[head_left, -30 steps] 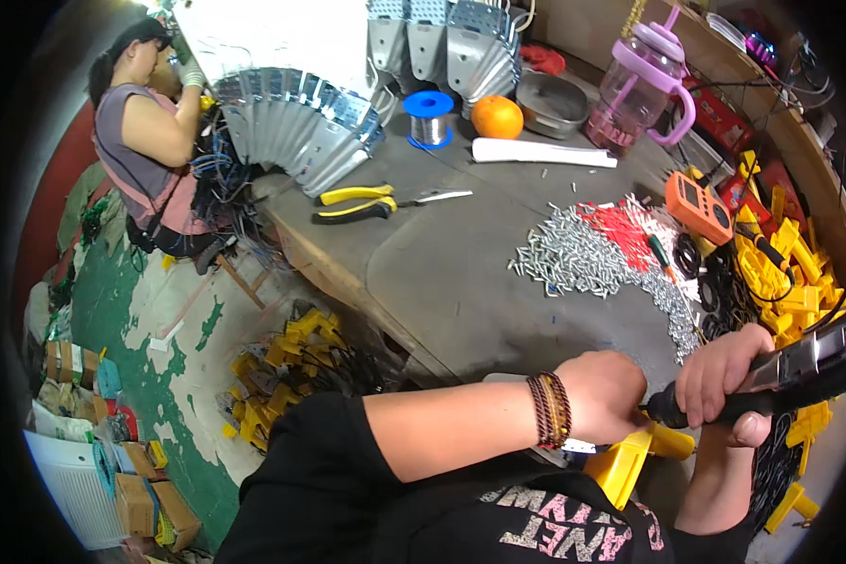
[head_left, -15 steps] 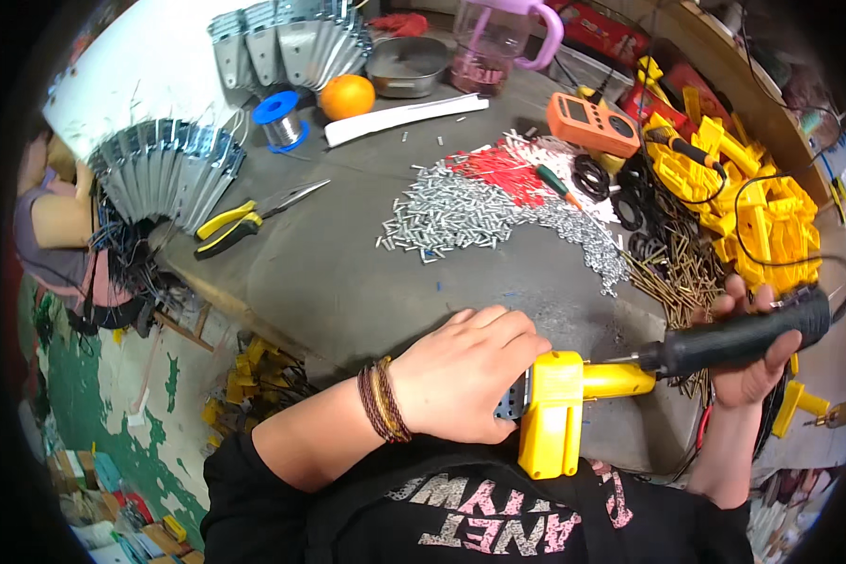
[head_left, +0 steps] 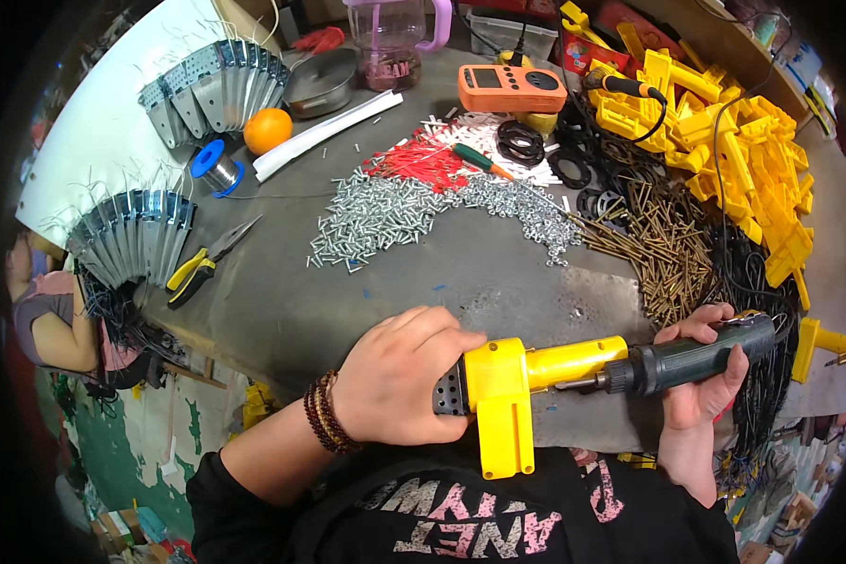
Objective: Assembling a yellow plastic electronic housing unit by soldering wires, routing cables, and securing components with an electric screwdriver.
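Note:
My left hand point(head_left: 399, 376) is closed round the perforated metal end of a yellow plastic housing point(head_left: 504, 404). A yellow tube sticks out of the housing to the right. In my right hand point(head_left: 700, 371) lies a dark electric screwdriver point(head_left: 691, 357), gripped between thumb and fingers. Its bit points left, along the near side of the yellow tube and close to the housing. Whether the bit touches anything, I cannot tell. Beyond my hands is a pile of short silver screws point(head_left: 376, 221), with small silver nuts point(head_left: 526, 216) beside it.
Long brass-coloured screws point(head_left: 667, 240) and many yellow housings point(head_left: 724, 141) lie at the right. An orange meter point(head_left: 512, 89) stands at the back. Pliers point(head_left: 211, 263), a solder spool point(head_left: 218, 169), an orange point(head_left: 268, 131) and metal blades point(head_left: 136, 235) are left. Another person point(head_left: 61, 320) sits at far left.
The view has swung right, so the table things appear further left. The screwdriver's bit has shifted from the far side of the yellow tube to its near side. Both hands keep their hold.

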`<state>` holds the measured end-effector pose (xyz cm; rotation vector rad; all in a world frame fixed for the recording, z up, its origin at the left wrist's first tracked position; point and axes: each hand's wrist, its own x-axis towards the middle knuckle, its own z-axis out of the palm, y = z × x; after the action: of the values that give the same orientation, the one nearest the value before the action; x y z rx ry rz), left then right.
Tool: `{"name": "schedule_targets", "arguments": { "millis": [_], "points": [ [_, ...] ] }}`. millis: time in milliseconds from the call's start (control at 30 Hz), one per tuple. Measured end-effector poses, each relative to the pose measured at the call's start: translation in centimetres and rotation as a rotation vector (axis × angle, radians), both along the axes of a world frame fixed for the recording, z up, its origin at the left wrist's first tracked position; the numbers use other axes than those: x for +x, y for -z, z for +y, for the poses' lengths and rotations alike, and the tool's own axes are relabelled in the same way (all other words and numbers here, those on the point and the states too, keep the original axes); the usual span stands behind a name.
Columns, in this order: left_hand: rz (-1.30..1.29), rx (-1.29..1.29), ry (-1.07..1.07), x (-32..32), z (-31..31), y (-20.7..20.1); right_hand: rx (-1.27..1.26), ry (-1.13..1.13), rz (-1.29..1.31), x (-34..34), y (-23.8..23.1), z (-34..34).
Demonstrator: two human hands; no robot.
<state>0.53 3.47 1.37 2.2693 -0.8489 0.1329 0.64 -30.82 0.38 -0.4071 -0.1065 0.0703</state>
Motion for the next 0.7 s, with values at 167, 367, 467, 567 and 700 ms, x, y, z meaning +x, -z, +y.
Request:
{"name": "schedule_targets", "arguments": {
  "millis": [167,367,467,567,700],
  "points": [
    [0.037,-0.029,0.011,0.1,0.0,0.1,-0.011,0.001,-0.032,-0.1,-0.2,-0.1],
    [0.089,-0.032,0.033,0.1,0.1,-0.2,-0.051,-0.029,-0.054,-0.3,-0.4,1.2],
    [0.078,-0.041,0.029,0.2,0.1,0.1,-0.042,-0.02,-0.047,-0.4,-0.2,2.2],
    [0.052,0.016,0.017,0.2,-0.1,-0.1,-0.031,-0.015,-0.044,-0.6,0.3,2.1],
    [0.101,0.005,0.022,0.3,0.0,0.2,-0.054,-0.073,-0.046,-0.8,0.9,1.9]
  ]
}}
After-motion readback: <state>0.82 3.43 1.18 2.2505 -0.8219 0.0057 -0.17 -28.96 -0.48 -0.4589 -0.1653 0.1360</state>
